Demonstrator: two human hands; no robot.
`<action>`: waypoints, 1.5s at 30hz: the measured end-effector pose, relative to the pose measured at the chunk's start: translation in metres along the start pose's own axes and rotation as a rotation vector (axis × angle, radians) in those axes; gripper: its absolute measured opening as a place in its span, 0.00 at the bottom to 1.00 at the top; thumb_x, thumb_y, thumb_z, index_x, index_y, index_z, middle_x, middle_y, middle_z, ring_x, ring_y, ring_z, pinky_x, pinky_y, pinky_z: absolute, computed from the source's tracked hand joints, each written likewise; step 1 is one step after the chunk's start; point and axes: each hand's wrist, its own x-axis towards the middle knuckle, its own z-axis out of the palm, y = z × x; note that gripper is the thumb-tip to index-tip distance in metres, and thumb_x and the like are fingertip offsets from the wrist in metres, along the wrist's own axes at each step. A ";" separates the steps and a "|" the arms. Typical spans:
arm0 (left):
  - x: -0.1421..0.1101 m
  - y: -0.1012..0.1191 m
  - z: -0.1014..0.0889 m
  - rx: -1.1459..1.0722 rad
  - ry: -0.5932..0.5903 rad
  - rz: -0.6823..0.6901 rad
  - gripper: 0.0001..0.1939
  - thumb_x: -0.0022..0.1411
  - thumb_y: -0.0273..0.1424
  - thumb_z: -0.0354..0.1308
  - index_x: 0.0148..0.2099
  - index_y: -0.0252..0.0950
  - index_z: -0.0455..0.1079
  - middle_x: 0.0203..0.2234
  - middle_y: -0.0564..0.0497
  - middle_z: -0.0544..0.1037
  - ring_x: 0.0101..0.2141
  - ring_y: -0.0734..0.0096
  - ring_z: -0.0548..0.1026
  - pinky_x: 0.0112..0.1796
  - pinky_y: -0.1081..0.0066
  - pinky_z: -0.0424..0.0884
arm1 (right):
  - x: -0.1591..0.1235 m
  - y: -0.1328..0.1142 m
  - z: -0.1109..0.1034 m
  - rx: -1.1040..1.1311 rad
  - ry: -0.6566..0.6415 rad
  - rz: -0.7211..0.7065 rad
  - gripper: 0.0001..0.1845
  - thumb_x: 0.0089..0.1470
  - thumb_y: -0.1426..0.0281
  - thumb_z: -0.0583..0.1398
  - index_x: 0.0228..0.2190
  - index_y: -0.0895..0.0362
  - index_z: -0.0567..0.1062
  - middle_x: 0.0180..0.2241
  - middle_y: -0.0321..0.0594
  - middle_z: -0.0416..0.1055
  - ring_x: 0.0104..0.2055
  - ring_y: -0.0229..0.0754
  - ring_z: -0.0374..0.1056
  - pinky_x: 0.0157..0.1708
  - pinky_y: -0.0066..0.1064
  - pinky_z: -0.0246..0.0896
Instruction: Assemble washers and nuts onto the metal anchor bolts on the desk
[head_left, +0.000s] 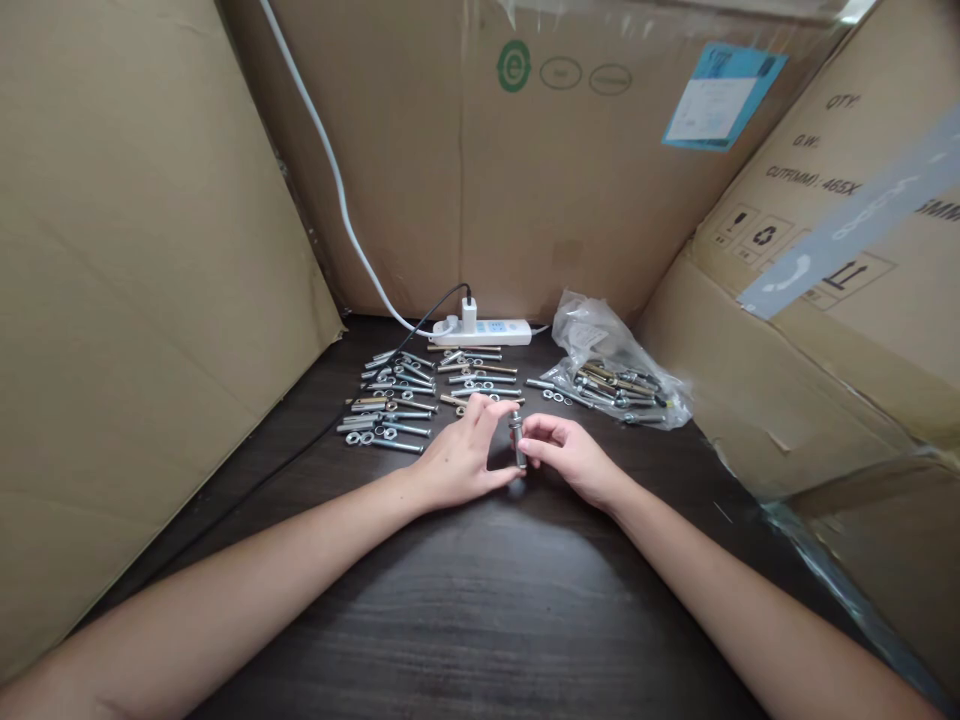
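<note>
Between my two hands an expansion bolt with a metal sleeve stands nearly upright over the dark table. My left hand spans it end to end, a fingertip at the top and the thumb at the bottom. From the other side, my right hand pinches the bolt's middle with thumb and fingers. Just beyond the left hand lie rows of loose bolts, sleeves, nuts and washers. Another group of bolts lies behind the hands, partly hidden by the left fingers.
A clear plastic bag holding several bolts lies at the back right, with nuts and washers beside it. A white power strip with a charger sits at the back; its black cable crosses the left side. Cardboard boxes enclose three sides.
</note>
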 end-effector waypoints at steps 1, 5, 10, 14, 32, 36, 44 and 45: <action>0.000 0.000 0.000 0.001 -0.004 -0.004 0.37 0.54 0.38 0.62 0.60 0.45 0.45 0.48 0.46 0.58 0.41 0.63 0.71 0.41 0.58 0.73 | 0.000 -0.001 -0.002 -0.067 0.042 -0.024 0.11 0.48 0.62 0.64 0.29 0.57 0.72 0.26 0.34 0.67 0.26 0.35 0.61 0.29 0.30 0.58; 0.001 0.003 -0.004 0.028 -0.033 -0.024 0.33 0.58 0.35 0.57 0.61 0.44 0.46 0.48 0.46 0.59 0.42 0.62 0.71 0.44 0.58 0.71 | 0.000 -0.007 -0.017 -0.482 0.184 -0.216 0.09 0.51 0.64 0.61 0.32 0.55 0.74 0.29 0.38 0.71 0.30 0.41 0.65 0.31 0.33 0.59; 0.001 0.008 -0.009 0.040 -0.095 -0.066 0.22 0.62 0.34 0.51 0.57 0.41 0.52 0.47 0.47 0.60 0.29 0.73 0.71 0.41 0.61 0.72 | 0.001 -0.009 -0.064 -1.038 0.328 -0.430 0.09 0.55 0.66 0.57 0.35 0.55 0.75 0.34 0.43 0.73 0.37 0.46 0.67 0.39 0.37 0.61; 0.001 0.010 -0.011 0.027 -0.107 -0.061 0.18 0.62 0.34 0.51 0.53 0.41 0.55 0.46 0.49 0.61 0.32 0.71 0.72 0.42 0.62 0.71 | 0.002 -0.001 -0.111 -1.290 0.561 -0.397 0.12 0.55 0.66 0.56 0.36 0.57 0.76 0.36 0.45 0.74 0.39 0.48 0.66 0.41 0.39 0.60; 0.000 0.009 -0.011 -0.002 -0.147 -0.014 0.15 0.62 0.32 0.50 0.51 0.40 0.56 0.45 0.49 0.62 0.37 0.67 0.72 0.43 0.63 0.70 | 0.015 0.026 -0.133 -1.338 0.592 -0.369 0.14 0.56 0.70 0.52 0.39 0.59 0.76 0.38 0.46 0.75 0.41 0.48 0.67 0.44 0.40 0.60; 0.001 0.009 -0.012 0.048 -0.151 -0.008 0.12 0.62 0.31 0.49 0.48 0.40 0.59 0.43 0.50 0.64 0.33 0.70 0.70 0.39 0.66 0.69 | 0.013 0.024 -0.131 -1.363 0.627 -0.379 0.14 0.55 0.71 0.52 0.38 0.58 0.76 0.38 0.45 0.75 0.41 0.49 0.66 0.44 0.40 0.59; 0.008 0.002 -0.014 0.328 -0.023 -0.015 0.06 0.60 0.24 0.47 0.36 0.36 0.65 0.34 0.48 0.69 0.37 0.64 0.66 0.38 0.65 0.63 | 0.011 0.009 -0.102 -1.366 0.442 -0.552 0.10 0.54 0.73 0.54 0.33 0.57 0.76 0.32 0.43 0.72 0.38 0.47 0.66 0.41 0.38 0.60; 0.008 0.001 -0.015 0.371 -0.009 -0.027 0.07 0.60 0.24 0.47 0.37 0.36 0.65 0.34 0.48 0.69 0.37 0.63 0.65 0.38 0.64 0.62 | 0.011 0.008 -0.096 -1.359 0.407 -0.560 0.09 0.54 0.73 0.54 0.33 0.57 0.76 0.32 0.43 0.72 0.38 0.47 0.66 0.41 0.38 0.61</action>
